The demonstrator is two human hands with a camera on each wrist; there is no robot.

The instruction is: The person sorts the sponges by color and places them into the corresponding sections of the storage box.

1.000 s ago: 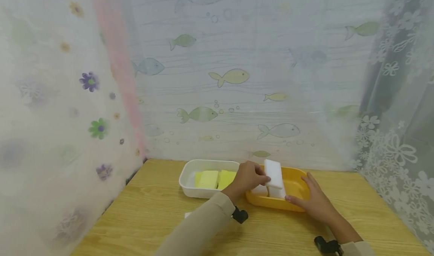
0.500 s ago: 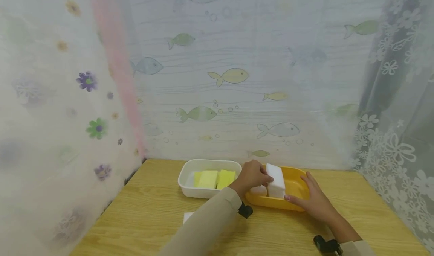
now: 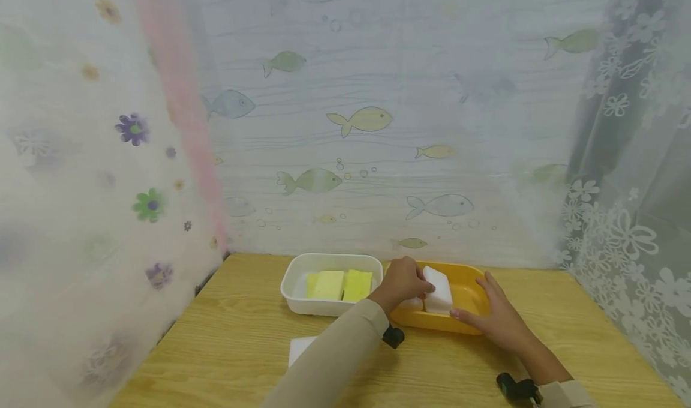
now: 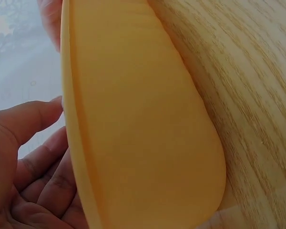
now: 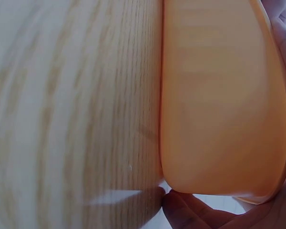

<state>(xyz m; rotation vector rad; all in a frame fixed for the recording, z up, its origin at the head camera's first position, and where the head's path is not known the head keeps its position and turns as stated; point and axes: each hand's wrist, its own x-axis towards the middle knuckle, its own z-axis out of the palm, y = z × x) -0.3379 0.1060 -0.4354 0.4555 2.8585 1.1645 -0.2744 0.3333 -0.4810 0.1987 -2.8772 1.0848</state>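
Observation:
My left hand (image 3: 402, 281) reaches into the orange tray (image 3: 438, 321) and pinches a white sponge block (image 3: 438, 291) that sits low inside it. Another white piece (image 3: 412, 303) lies to its left, partly behind the hand. My right hand (image 3: 499, 319) holds the tray's right end, thumb at the front rim and fingers around the far side. In the left wrist view the tray's outer wall (image 4: 138, 114) hides the block from the left hand (image 4: 33, 167). The right wrist view has fingertips (image 5: 181, 210) against the tray's lower corner.
A white tray (image 3: 318, 307) with yellow sponge pieces (image 3: 330, 285) stands left of the orange one. Another white piece (image 3: 299, 349) lies on the wooden table (image 3: 227, 330), partly covered by the left sleeve (image 3: 335, 351). A patterned curtain (image 3: 345, 156) hangs behind.
My left hand has lowered the white sponge block from above the rim down into the orange tray. The right hand stays on the tray's end.

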